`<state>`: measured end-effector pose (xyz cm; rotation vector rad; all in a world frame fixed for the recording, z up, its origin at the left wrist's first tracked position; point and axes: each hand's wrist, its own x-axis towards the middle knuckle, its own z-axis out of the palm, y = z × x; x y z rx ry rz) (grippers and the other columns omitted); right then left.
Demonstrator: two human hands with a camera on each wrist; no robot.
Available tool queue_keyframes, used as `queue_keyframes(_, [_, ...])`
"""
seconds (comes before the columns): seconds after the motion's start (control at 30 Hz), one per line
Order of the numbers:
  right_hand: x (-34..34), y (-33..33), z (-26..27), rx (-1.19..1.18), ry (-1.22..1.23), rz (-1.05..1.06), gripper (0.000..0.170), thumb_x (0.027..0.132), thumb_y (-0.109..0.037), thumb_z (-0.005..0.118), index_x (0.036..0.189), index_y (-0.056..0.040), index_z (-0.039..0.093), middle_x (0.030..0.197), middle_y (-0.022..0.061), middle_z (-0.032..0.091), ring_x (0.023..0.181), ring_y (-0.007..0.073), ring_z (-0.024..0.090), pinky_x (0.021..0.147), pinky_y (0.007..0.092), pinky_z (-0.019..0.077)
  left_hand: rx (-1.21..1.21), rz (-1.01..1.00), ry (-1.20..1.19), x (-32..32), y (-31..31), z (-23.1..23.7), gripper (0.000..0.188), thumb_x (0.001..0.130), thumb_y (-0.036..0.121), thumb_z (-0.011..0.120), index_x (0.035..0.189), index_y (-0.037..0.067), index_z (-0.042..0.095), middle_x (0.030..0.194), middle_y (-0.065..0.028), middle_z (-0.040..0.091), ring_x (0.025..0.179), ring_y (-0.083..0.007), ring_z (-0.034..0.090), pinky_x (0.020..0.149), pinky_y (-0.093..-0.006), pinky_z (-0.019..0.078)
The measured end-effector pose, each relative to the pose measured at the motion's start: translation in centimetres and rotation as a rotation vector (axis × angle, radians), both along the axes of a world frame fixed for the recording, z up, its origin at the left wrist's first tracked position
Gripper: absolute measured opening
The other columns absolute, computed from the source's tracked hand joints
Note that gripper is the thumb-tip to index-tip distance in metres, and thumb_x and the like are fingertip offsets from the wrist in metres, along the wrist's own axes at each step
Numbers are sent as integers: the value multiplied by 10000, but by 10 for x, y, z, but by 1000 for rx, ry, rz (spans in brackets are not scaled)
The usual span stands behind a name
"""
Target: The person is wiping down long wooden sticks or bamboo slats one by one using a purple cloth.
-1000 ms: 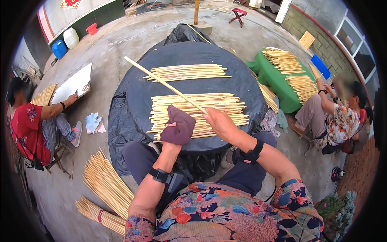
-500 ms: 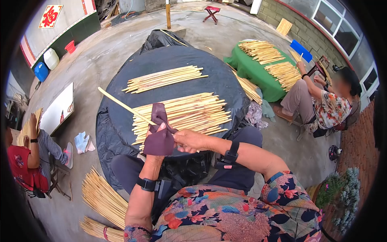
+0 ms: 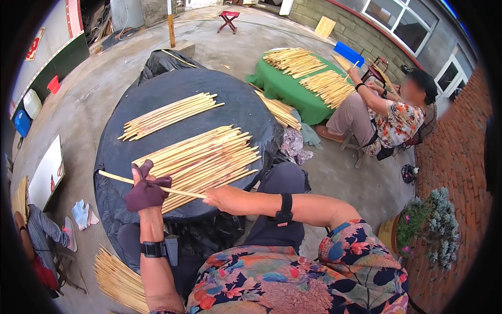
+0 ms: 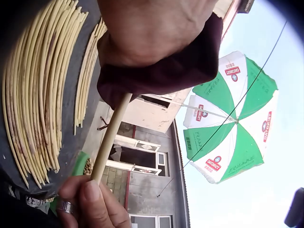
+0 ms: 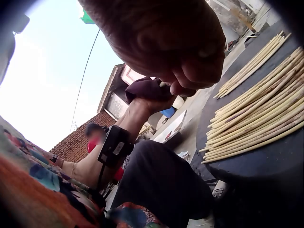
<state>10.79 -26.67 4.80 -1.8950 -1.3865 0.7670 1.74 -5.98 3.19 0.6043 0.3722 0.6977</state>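
Note:
A purple cloth (image 3: pixel 142 197) is folded around a long, pale peeled stick (image 3: pixel 184 193). My left hand (image 3: pixel 150 210) grips the stick through this cloth, close to the stick's far left end. The other end is pinched by the thumb and fingers of my right hand (image 3: pixel 226 199), and a bare length of stick shows between the hands. In the left wrist view a ringed right hand (image 4: pixel 95 202) holds the stick below the cloth. Just beyond the hands, a wide row of similar sticks (image 3: pixel 209 157) lies on a round table covered in black plastic (image 3: pixel 120 152).
A smaller row of sticks (image 3: pixel 172 116) lies farther back. Loose stick bundles (image 3: pixel 119 277) are on the ground at left. Another person (image 3: pixel 400 112) sits at a green-covered table (image 3: pixel 266 78) with more sticks. A potted plant (image 3: pixel 442 225) stands at right; a white board (image 3: pixel 46 175) at left.
The cloth has gone from beside the stick to around it, and now sits nearer its far end. My right hand has moved away from the cloth. The head view has turned right.

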Motion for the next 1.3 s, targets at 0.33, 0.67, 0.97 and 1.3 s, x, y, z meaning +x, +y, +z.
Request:
queue_keyframes(0.33, [10, -52, 22, -168, -250, -17, 276, 877, -289, 445, 796, -24, 438, 649, 192, 530, 625, 378, 535, 547, 463, 388, 104, 71, 227, -27, 65, -15, 639, 899, 504, 254, 1202, -44, 384, 486, -36, 375, 379, -184, 403, 376, -258, 334])
queue_keyframes(0.67, [51, -90, 17, -93, -101, -314, 224, 880, -250, 451, 814, -37, 474, 623, 114, 496, 610, 288, 519, 574, 375, 400, 181, -39, -37, -105, 175, -98, 517, 909, 458, 278, 1226, 63, 383, 809, -62, 521, 685, -172, 508, 613, -346, 455])
queue_keyframes(0.97, [34, -8, 2, 83, 84, -147, 232, 886, -197, 408, 911, 0, 528, 692, 91, 512, 638, 202, 513, 622, 326, 409, -275, -35, -17, -23, -1, -29, 503, 933, 398, 204, 1252, 32, 334, 1251, -118, 405, 1164, -246, 384, 1006, -352, 277])
queue_keyframes(1.3, [0, 63, -9, 220, -5, -121, 112, 803, -53, 450, 900, -6, 417, 787, 253, 543, 786, 446, 501, 675, 457, 410, -139, -209, -101, -12, -42, 5, 391, 894, 418, 399, 1081, 84, 478, 969, -25, 542, 899, -132, 520, 787, -287, 433])
